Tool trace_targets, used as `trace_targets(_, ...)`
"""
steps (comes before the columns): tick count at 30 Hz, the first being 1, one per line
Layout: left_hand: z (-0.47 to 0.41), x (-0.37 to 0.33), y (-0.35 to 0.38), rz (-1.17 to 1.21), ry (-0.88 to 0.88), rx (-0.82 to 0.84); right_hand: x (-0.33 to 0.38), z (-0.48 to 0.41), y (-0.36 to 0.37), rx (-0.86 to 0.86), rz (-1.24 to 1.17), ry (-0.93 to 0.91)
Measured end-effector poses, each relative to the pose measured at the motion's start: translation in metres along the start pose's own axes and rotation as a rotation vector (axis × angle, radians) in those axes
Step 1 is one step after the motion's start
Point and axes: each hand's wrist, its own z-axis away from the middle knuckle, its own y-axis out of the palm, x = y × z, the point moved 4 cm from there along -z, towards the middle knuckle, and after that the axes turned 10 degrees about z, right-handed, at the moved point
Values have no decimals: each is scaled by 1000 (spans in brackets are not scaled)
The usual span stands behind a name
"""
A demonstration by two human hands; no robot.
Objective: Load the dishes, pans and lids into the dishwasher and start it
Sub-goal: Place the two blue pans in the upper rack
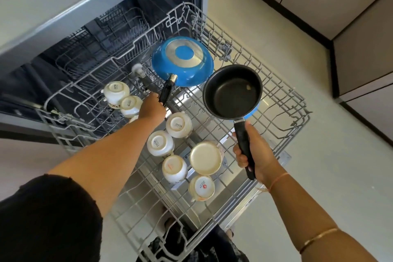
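In the pulled-out rack [274,125], upturned cups [160,142] sit left and centre, the inverted pan [182,61] lies behind them, and the small pan [232,91] hangs over the rack's right side.

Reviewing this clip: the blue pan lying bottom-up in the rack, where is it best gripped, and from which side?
By its black handle, from the near side of the rack. The blue pan lies bottom-up, its rim facing down into the wires, while the handle sticks out towards the person, clear of the cups. The left hand grips it there.
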Motion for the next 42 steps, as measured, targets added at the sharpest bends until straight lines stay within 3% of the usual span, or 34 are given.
trace_targets(3, 1, 1, 3, -30, 19, -18, 2, -1, -6, -182, 143, -45)
trace_targets(8, 2, 1, 7, -80, 47, -16, 9, 0, -20, -425, 567, -332)
trace_targets(17, 9, 3, 12, -155, 64, 3, -8, 2, -19, -625, 1008, -460)
trace_targets(26, 11, 7, 7, -161, 132, -11, -15, -5, -8, -505, 1163, -395)
trace_targets(30, 13, 8, 5, -202, 127, -29, -11, -11, -3, -478, 1100, -391)
trace_targets(35, 15, 8, 6, -237, 97, -49, -24, -23, 2, -325, 790, -257)
trace_targets(37, 14, 7, 7, -255, 88, -48, -30, -27, 4, -336, 737, -239)
trace_targets(42, 11, 4, 5, -256, 88, -66, -36, -33, 8, -365, 904, -191)
